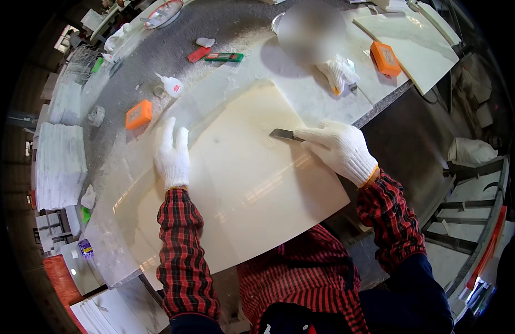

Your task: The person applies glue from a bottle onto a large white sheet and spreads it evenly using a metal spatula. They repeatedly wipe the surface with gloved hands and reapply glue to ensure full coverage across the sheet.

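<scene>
My right hand (342,151), in a white knit glove, grips a flat metal scraper blade (286,134). The blade lies low over a glossy cream stone slab (252,189), near small marks on its surface. My left hand (173,158), gloved the same way, rests at the slab's left part with its fingers stretched out and nothing in them. The slab's near edge reaches close to my body. Beyond the left hand are an orange block (138,114) and a white squeeze bottle (172,86).
Farther off lie a green tool (224,57), a red piece (199,54) and a white glove (338,73), beside a blurred round shape (312,32). A second orange block (385,58) sits by a pale slab (422,44) at far right. White tiles (60,167) are stacked left.
</scene>
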### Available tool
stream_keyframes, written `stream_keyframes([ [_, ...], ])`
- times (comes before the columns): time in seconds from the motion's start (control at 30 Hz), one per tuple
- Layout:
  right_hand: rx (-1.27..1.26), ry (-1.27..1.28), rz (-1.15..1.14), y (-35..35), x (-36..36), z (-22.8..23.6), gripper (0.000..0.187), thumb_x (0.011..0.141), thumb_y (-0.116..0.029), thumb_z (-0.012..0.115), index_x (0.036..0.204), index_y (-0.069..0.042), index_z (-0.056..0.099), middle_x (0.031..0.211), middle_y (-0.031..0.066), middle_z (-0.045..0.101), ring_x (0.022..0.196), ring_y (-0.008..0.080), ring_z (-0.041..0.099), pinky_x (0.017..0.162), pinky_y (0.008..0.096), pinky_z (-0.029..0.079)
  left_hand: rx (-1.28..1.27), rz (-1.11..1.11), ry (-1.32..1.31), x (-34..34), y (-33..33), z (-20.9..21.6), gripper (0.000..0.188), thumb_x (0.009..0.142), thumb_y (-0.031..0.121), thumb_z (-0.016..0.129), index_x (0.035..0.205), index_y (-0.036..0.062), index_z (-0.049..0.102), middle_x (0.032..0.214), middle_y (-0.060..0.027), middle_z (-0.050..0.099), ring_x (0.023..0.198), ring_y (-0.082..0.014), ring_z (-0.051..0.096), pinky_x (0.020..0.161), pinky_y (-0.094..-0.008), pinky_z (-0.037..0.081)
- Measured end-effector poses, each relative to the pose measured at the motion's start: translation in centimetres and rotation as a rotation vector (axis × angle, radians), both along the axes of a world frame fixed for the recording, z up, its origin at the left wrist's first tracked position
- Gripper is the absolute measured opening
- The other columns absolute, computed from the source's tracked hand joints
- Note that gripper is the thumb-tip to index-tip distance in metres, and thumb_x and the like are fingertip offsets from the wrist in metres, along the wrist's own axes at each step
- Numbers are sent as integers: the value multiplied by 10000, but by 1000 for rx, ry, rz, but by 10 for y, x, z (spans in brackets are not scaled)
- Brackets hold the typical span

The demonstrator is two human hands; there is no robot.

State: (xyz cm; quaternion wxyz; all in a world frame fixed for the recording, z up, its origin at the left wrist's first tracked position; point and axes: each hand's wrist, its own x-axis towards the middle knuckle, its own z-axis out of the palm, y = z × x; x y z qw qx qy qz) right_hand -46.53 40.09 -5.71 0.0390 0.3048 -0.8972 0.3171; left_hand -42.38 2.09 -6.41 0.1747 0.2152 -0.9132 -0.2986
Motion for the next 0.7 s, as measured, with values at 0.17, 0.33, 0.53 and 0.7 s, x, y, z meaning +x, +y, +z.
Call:
stream_keyframes([
  [0.17,-293,-218,-48,11,6,-5,254,932,-214,718,1168,-137,770,934,116,723,834,305,688,748,374,549,112,22,103,-12,-19,-8,609,1000,270,639,1521,-5,488,1542,-154,543,1404,-243,519,1163,-348,386],
  [0.33,-338,-156,-203,20,-5,-19,271,916,-120,747,1185,-88,757,962,135,735,865,282,709,789,347,551,257,38,94,-44,-27,0,738,974,285,696,1580,-3,387,1552,-167,518,1411,-243,498,1164,-355,383],
  [0.53,-445,45,-285,2,-68,-26,267,926,-97,732,1192,-83,759,1033,127,749,890,263,721,821,316,551,148,119,72,-78,-30,-1,769,911,339,750,1529,-9,453,1484,-164,584,1371,-265,536,1138,-366,400],
  [0.7,-398,192,-317,2,-74,-41,284,921,-120,745,1203,-97,756,1078,122,752,929,276,727,840,324,553,-30,174,1,-101,-29,-4,723,888,436,725,1472,57,531,1435,-185,617,1318,-323,588,1095,-408,440],
])
